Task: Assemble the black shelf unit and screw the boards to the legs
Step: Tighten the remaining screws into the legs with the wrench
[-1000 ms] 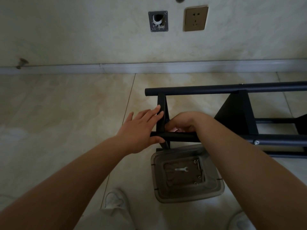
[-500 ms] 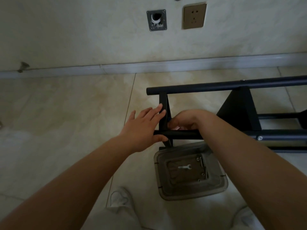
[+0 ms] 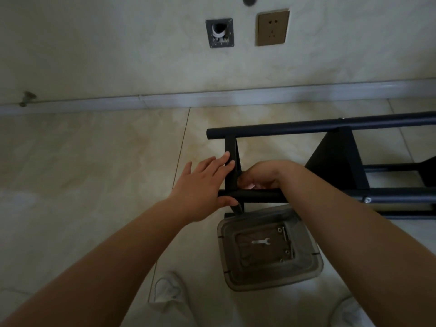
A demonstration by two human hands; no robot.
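- Black metal makes the whole shelf unit (image 3: 330, 161); it lies on its side on the pale tiled floor (image 3: 94, 161), and its long axis runs left to right, with the open end at the left and the rest going out of view at the right.
- The near leg (image 3: 259, 195) is a round tube and it is my landmark. A second tube, the far leg (image 3: 306, 127), lies parallel to it and nearer to the wall.
- Between these two tubes, at the left end of the near leg, stands the end board (image 3: 231, 161), seen almost edge-on; another board (image 3: 335, 161) stands further right along the same leg.
- The left hand (image 3: 200, 187) is at the left end of the near leg. Its fingers are straight and flat against the outer face of the end board, and the thumb goes under the tube, so it braces more than it holds.
- The right hand (image 3: 262, 175) is just behind the near leg, on the inner side of the end board, and it is the nearer hand to the joint. Its fingers are curled downward to the corner; I cannot tell if they pinch a screw, because the hand hides it.
- I judge that the coming move is to turn a screw at this corner, along an axis across the near leg.
- In front of the near leg sits a clear plastic tray (image 3: 311, 267) with a small wrench (image 3: 260, 241) and some screws (image 3: 286, 252).
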